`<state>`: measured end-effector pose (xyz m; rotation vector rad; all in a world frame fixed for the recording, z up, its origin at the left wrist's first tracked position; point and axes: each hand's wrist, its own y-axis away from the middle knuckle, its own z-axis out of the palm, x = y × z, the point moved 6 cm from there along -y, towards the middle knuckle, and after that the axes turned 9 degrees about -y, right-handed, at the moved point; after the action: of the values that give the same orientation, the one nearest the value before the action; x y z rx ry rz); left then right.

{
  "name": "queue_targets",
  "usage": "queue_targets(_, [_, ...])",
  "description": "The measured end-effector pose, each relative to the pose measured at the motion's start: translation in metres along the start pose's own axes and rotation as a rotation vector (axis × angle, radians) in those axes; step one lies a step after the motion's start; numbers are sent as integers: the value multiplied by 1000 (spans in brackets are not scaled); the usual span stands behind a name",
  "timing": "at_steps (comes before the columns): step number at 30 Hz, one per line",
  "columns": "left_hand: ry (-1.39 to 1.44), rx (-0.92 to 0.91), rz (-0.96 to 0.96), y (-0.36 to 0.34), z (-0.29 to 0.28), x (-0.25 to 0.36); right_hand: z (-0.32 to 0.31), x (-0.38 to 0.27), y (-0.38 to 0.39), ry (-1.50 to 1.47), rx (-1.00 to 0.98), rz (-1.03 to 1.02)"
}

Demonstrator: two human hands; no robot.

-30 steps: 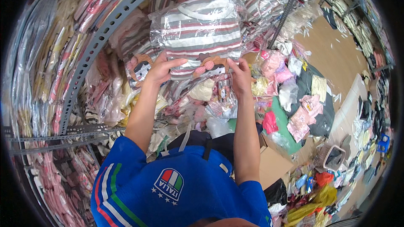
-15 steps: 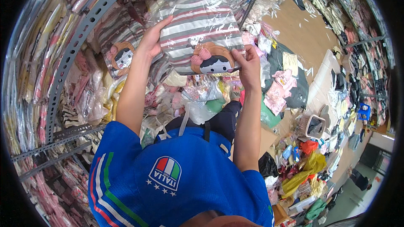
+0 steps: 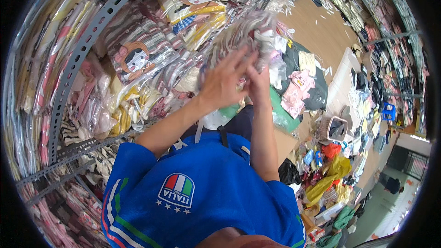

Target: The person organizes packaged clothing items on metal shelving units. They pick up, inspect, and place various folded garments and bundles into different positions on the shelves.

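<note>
Both hands up at the grey perforated metal shelf upright (image 3: 87,41), left hand (image 3: 225,82) and right hand (image 3: 258,80) closed around a blurred clear-plastic packet of striped clothing (image 3: 250,32), seemingly mid-stowing; next it needs a steady push among the stacked packets.

I saw a grey-and-white striped garment in a clear bag (image 3: 250,32), blurred, at my hands. On the grey metal shelf upright (image 3: 76,64) side, a packed striped garment (image 3: 138,55) in pink, grey and white bore a cartoon face with brown hair. Above it lay yellow packets (image 3: 202,16). My shirt (image 3: 202,197) was bright blue with green, white and red trim. A pink garment (image 3: 296,94) lay on dark cloth.
</note>
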<state>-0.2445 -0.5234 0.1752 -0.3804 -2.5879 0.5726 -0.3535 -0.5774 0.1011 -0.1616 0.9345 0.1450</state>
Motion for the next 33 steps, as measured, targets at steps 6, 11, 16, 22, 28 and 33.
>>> queue_targets(6, [503, -144, -10, 17, 0, -25, -65, 22, 6, -490, 236, 265])
queue_targets(11, [573, -59, -491, 10, -11, -119, -62, 20, 5, -590, 250, 256])
queue_targets(16, [947, -628, -519, 34, 16, -124, -44, 16, -5, -779, 60, 356])
queue_targets(22, [1191, -498, -676, 44, 30, -133, -45, 8, -11, -627, 140, 386])
queue_targets(28, [1175, -460, -733, 34, 16, -124, -46, 10, -14, -584, 181, 383])
queue_targets(33, [1178, -488, -682, 34, 7, -122, -35, 8, -14, -586, 161, 391])
